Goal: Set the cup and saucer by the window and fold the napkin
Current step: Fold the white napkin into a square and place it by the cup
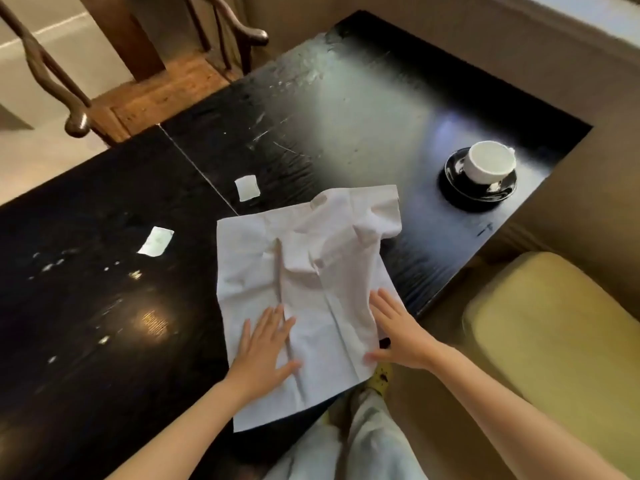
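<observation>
Two bare forearms reach up from the bottom edge, above pale trousers (367, 445). The left hand (265, 344) lies flat on the cloth with its fingers straight and spread, gripping nothing. The right hand (398, 330) is also flat and holds nothing. Its fingers stretch along the cloth's right edge and its thumb rests on the near right corner.

A big black table (104, 306) fills most of the view. It is glossy and scratched, with a pale glare across its far half. To the right stands a yellow-green cushioned seat (554, 341), just beside the table's corner. A wooden chair (156, 95) with curved dark arms stands at the far left side.

The white napkin (311, 271) lies spread open on the near part of the table, under both hands. It is creased down its length and humped up at its far right corner, and its nearest corner hangs over the table edge.

Well apart from it, near the far right edge of the table, sits the black saucer (460, 192). The white cup (490, 164) rests on it with its mouth showing toward the camera. Whether it stands quite upright I cannot tell.

Two small white paper scraps lie on the bare top: one (247, 188) just beyond the napkin's far left corner, the other (156, 241) to the napkin's left.
</observation>
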{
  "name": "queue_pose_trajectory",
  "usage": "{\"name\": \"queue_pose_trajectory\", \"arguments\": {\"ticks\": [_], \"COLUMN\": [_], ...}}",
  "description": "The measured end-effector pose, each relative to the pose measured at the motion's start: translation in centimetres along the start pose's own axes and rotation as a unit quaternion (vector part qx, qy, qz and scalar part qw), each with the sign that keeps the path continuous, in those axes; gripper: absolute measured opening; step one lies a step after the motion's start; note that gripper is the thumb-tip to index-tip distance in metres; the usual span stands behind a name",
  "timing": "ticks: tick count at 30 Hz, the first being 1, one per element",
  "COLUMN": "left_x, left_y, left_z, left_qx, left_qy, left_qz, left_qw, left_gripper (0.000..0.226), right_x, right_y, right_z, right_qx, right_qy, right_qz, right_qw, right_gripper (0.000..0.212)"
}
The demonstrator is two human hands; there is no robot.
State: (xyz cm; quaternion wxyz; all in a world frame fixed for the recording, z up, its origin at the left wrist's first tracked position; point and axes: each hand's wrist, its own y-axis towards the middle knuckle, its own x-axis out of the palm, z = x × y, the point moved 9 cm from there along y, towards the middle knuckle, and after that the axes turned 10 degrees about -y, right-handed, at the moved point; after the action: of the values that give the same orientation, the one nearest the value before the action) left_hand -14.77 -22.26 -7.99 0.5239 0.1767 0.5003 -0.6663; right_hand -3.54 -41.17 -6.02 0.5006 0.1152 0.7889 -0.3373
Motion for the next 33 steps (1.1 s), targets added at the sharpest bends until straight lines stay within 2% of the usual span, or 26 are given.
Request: {"name": "queue_pose_trajectory", "arguments": {"ticks": [2, 4, 8, 11, 13, 16, 18, 22, 24, 26, 28, 30, 33], "left_x": [0.8, 0.6, -0.3, -0.8, -0.7, -0.7, -1.5, -6.7, -9.0, -11.6, -14.5, -18.1, -24.7], "left_y": [0.0, 0.0, 0.2, -0.2, -0.9, -2.3, -2.8, -3.6, -4.4, -5.4, -6.4, -7.6, -9.2], "left_z": [-1.0, -1.1, -1.2, 0.0, 2.2, 7.8, 11.1, 12.6, 11.1, 8.6, 5.9, 4.3, 3.2], "left_qx": [0.000, 0.002, -0.011, -0.018, -0.015, 0.032, 0.050, -0.010, -0.050, -0.063, -0.046, -0.023, -0.017], "left_qy": [0.035, 0.045, 0.046, 0.003, -0.033, -0.085, -0.144, -0.275, -0.281, -0.281, -0.281, -0.266, -0.206], "left_qz": [-0.007, -0.007, -0.012, -0.023, -0.032, -0.047, -0.017, 0.191, 0.244, 0.271, 0.273, 0.245, 0.209], "left_qw": [0.999, 0.999, 0.999, 1.000, 0.999, 0.995, 0.988, 0.942, 0.927, 0.919, 0.919, 0.932, 0.956], "left_gripper": [0.087, 0.085, 0.092, 0.108, 0.116, 0.115, 0.104, 0.051, 0.029, 0.017, 0.019, 0.022, 0.011], "right_x": [1.3, 1.7, -0.4, -1.5, -3.0, -6.8, -10.5, -18.9, -22.8, -26.6, -30.3, -33.4, -37.1], "right_y": [-0.5, -0.9, -1.7, -2.7, -3.2, -3.3, -3.2, -4.0, -4.7, -5.6, -6.7, -7.6, -8.2], "right_z": [0.1, 0.7, 1.5, 1.2, 1.0, -0.1, -1.7, -4.3, -4.4, -4.2, -4.1, -3.9, -3.1], "right_qx": [-0.024, -0.024, 0.012, 0.009, 0.010, 0.035, 0.030, 0.021, 0.034, 0.026, 0.003, -0.013, -0.014], "right_qy": [-0.027, -0.067, -0.034, -0.037, -0.009, 0.015, 0.013, 0.031, 0.049, 0.080, 0.106, 0.092, 0.033], "right_qz": [-0.029, -0.032, 0.066, 0.082, 0.102, 0.101, 0.129, 0.181, 0.205, 0.233, 0.253, 0.248, 0.220], "right_qw": [0.999, 0.997, 0.997, 0.996, 0.995, 0.994, 0.991, 0.983, 0.977, 0.969, 0.962, 0.964, 0.975], "right_gripper": [0.108, 0.105, 0.066, 0.051, 0.033, 0.029, 0.025, 0.022, 0.020, 0.013, 0.011, 0.014, 0.018]}}
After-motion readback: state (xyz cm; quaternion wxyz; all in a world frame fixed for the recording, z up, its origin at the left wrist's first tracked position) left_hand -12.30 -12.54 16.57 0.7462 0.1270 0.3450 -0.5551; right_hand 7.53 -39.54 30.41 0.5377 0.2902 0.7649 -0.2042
